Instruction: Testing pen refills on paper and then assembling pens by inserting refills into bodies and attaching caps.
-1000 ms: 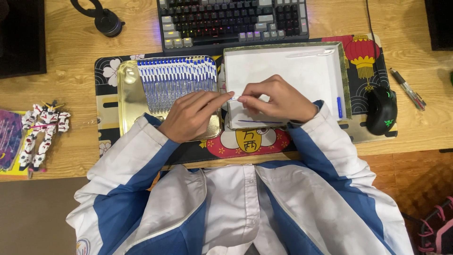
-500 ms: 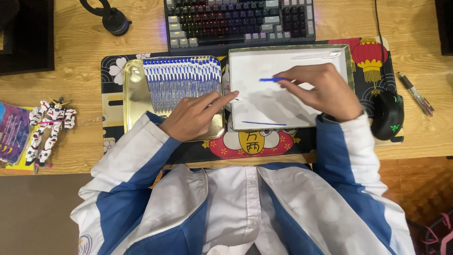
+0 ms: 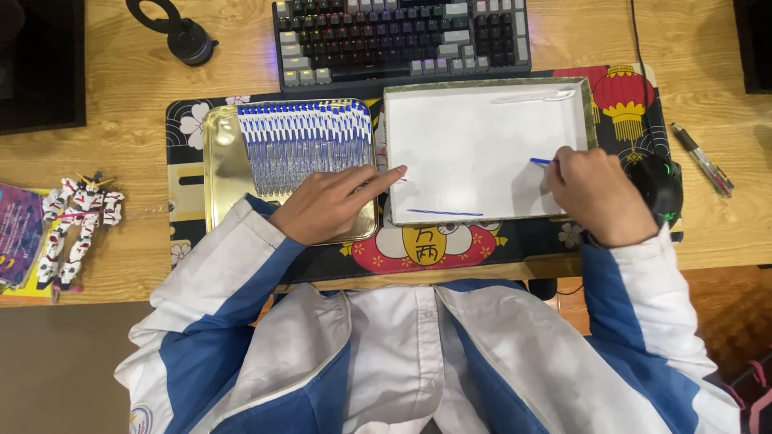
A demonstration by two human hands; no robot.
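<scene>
My left hand (image 3: 326, 207) rests on the front right corner of a gold tray (image 3: 217, 173). Its index finger points right, to the left edge of a white tray (image 3: 482, 137). A row of several blue pens (image 3: 305, 143) lies side by side in the gold tray. Over the right edge of the white tray, my right hand (image 3: 599, 194) pinches a thin blue pen refill (image 3: 540, 161). A second blue refill (image 3: 445, 213) lies along the tray's front edge. A clear pen barrel (image 3: 535, 96) lies at the back of the white tray.
Both trays sit on a patterned desk mat (image 3: 418, 245) on a wooden desk. A keyboard (image 3: 402, 36) lies behind them and a black mouse (image 3: 659, 181) to the right. Two pens (image 3: 701, 159) lie at far right, a toy robot figure (image 3: 76, 221) at far left.
My hands, together at the white tray's front, have parted. The right hand carried a thin blue refill to the tray's right side. The left hand stayed by the gold tray.
</scene>
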